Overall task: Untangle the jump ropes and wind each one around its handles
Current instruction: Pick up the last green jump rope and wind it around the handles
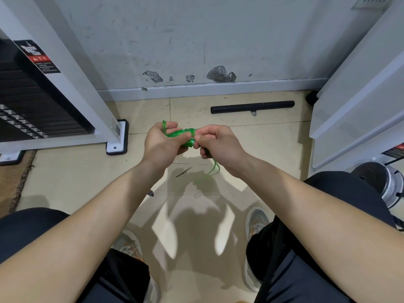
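A green jump rope (183,134) is wound in tight coils into a bundle, held in the air above the tiled floor in front of me. My left hand (162,142) grips the bundle's left end, and a short loop of rope sticks up above its fingers. My right hand (216,143) pinches the coils at the right end. A loose loop of the same rope hangs down below my right hand. The handles are hidden under the coils and my fingers.
A black bar (252,107) with a small metal eye lies on the floor by the wall. A weight stack machine (43,99) stands at the left, a white frame (358,101) at the right, a metal dumbbell (387,184) beside my right knee. My shoes rest on the floor below.
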